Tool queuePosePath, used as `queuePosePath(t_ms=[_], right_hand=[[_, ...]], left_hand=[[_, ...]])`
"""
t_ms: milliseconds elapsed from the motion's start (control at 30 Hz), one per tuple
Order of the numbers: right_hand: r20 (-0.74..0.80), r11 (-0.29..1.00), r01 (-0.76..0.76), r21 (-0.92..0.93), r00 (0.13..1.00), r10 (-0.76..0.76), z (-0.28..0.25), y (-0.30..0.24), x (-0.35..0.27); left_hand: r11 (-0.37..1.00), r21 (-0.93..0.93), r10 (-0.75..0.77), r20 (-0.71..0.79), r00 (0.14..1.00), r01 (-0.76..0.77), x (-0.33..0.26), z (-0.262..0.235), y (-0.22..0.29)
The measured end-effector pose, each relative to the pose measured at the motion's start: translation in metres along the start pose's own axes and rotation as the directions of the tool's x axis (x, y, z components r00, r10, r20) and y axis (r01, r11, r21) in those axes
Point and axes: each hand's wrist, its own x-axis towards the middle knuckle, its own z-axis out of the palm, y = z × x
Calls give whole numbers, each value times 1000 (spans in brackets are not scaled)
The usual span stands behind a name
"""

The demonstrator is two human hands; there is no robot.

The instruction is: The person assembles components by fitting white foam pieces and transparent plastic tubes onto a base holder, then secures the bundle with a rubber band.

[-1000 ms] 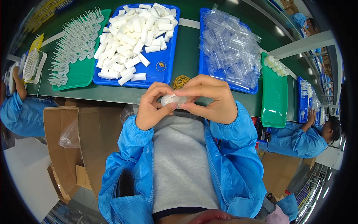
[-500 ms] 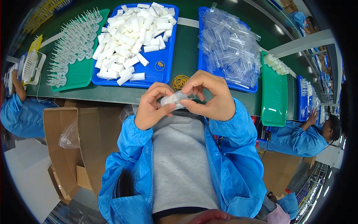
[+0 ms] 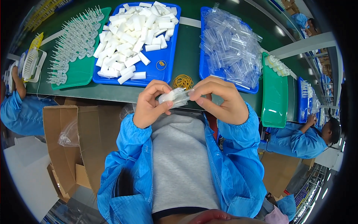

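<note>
My left hand (image 3: 149, 104) and my right hand (image 3: 220, 99) meet in front of my chest, just below the table edge. Between their fingertips they pinch a small clear plastic tube with a white piece inside (image 3: 174, 97). Straight ahead sits a blue tray (image 3: 164, 52) piled with several white blocks (image 3: 128, 35). To its right, a second blue tray (image 3: 204, 71) holds a heap of clear plastic tubes (image 3: 231, 44). A bundle of yellow rubber bands (image 3: 182, 80) lies on the green table between the trays.
A green tray (image 3: 80, 74) with several clear pointed parts (image 3: 72, 41) sits at the left, and another green tray (image 3: 274, 100) at the right. An open cardboard box (image 3: 65, 145) stands lower left. Persons in blue coats work at the left (image 3: 18, 112) and right (image 3: 302, 140).
Both hands have stayed together at the same spot; the fingers shifted slightly around the clear tube, turning it a little.
</note>
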Motion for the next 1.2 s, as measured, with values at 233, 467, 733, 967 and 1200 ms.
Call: queuePosePath(t_ms=[233, 467, 733, 967, 1200], right_hand=[[-73, 989, -2, -145, 997, -8, 1, 2, 2], [-107, 984, 26, -177, 993, -46, -4, 0, 1], [-83, 972, 85, -220, 991, -105, -1, 3, 2], [-100, 990, 51, -135, 993, -65, 9, 9, -2], [-224, 997, 50, 62, 974, -35, 22, 24, -8]], left_hand=[[1000, 26, -3, -7, 1000, 3, 0, 2, 1], [999, 51, -12, -20, 1000, 13, -1, 3, 3], [998, 59, -3, 7, 1000, 3, -2, 3, 3], [997, 63, 43, -35, 998, -41, -3, 3, 0], [983, 143, 123, -50, 991, -114, -5, 6, 2]])
